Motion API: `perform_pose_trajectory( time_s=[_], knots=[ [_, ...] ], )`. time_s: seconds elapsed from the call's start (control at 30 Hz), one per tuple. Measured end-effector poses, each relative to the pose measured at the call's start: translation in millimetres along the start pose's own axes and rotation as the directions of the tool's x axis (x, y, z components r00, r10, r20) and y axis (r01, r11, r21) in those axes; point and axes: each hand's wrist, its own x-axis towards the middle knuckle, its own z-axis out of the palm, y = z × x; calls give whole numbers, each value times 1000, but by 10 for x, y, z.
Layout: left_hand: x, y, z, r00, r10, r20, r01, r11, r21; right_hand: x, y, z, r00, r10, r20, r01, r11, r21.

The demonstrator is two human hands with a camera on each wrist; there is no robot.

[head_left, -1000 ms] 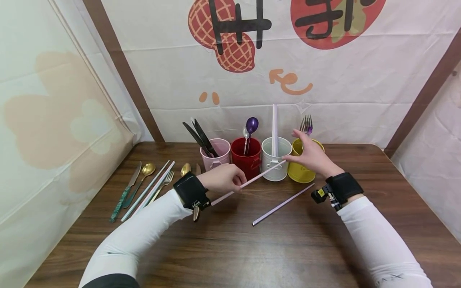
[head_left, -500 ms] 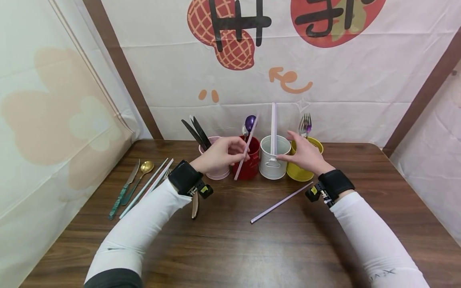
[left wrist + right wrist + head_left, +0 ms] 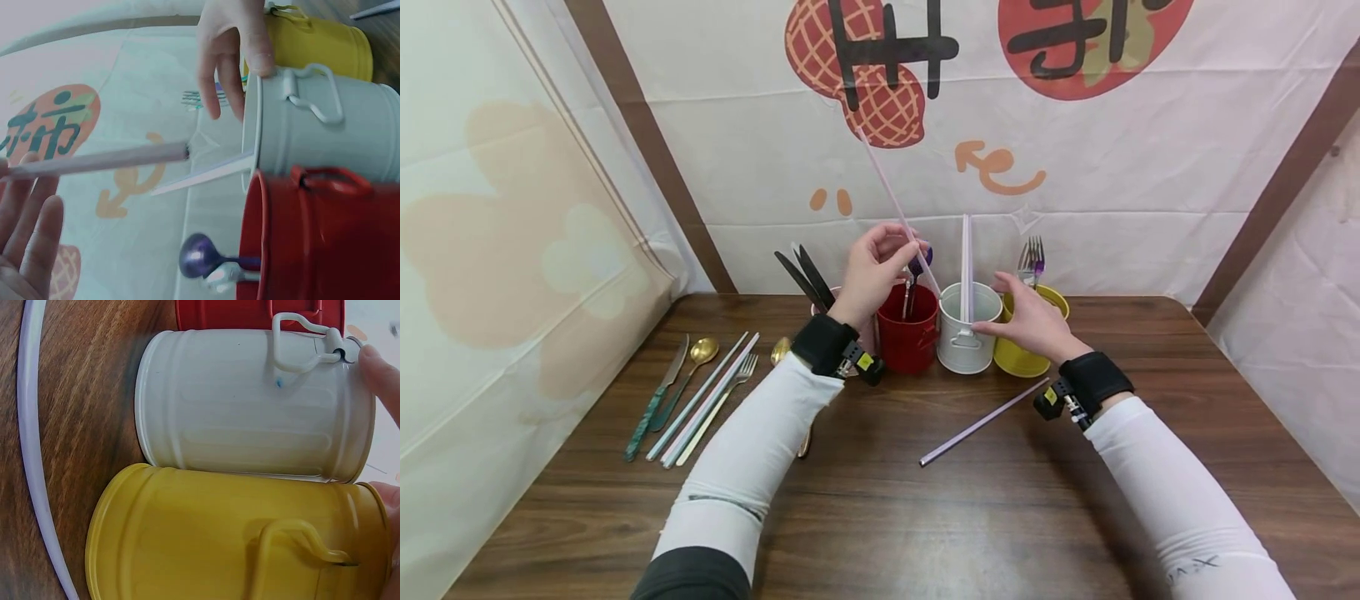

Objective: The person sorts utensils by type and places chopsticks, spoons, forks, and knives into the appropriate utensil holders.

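My left hand [image 3: 877, 271] pinches a pale pink-purple chopstick [image 3: 883, 183], which slants with its upper end to the left. Its lower end overlaps the rim of the white bucket [image 3: 966, 350] in the head view. Several similar chopsticks [image 3: 967, 258] stand inside that bucket. My right hand [image 3: 1037, 321] has its thumb on the white bucket's front rim, fingers spread loosely above the yellow bucket [image 3: 1021, 358]. Left of the white bucket is a red bucket [image 3: 908, 346] with a purple spoon [image 3: 199, 255] and a silver spoon [image 3: 228, 275].
Another purple chopstick [image 3: 981, 423] lies on the wooden table [image 3: 925, 533]. Forks [image 3: 1032, 258] stand in the yellow bucket, black knives [image 3: 805, 275] at the left. On the table's left lie a green-handled knife [image 3: 655, 408], gold spoon [image 3: 703, 350], pale chopsticks [image 3: 707, 400] and a fork [image 3: 722, 400].
My left hand has risen from the table toward the buckets, turning the held chopstick from near flat to steep, its upper end now leaning left. My right hand has stayed near the white rim.
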Motion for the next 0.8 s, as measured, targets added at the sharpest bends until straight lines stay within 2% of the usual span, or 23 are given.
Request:
perform_pose_trajectory(
  time_s=[0.1,0.2,0.33,0.47,0.6,0.67,0.7,0.77,0.8],
  knots=[
    [68,-18,89,998,13,-64,-12,1000,9,0,0,-2,1000,0,0,0,1000,-3],
    [125,-39,165,992,-2,-123,6,1000,28,-4,-8,-10,1000,6,-1,-6,1000,-2],
    [177,-115,240,986,-26,-165,32,999,38,-6,-8,-15,1000,10,-3,-10,1000,-3],
    [182,-231,283,987,-47,-155,58,996,67,-6,-2,-20,1000,0,-4,0,1000,-1],
    [173,-358,308,993,-75,-96,91,980,175,-16,-6,-26,1000,-5,-5,5,1000,2],
    [174,-419,308,994,-94,-48,103,960,259,-17,-12,-24,1000,-2,-2,2,1000,-1],
    [176,-446,306,995,-101,-20,102,941,323,-18,-14,-25,1000,-2,0,2,1000,-4],
    [182,-491,307,990,-132,41,99,885,456,-15,-13,-28,1000,-2,3,2,1000,-9],
    [183,-508,309,986,-150,69,92,845,527,-12,-12,-28,1000,-1,2,1,1000,-11]
  ],
)
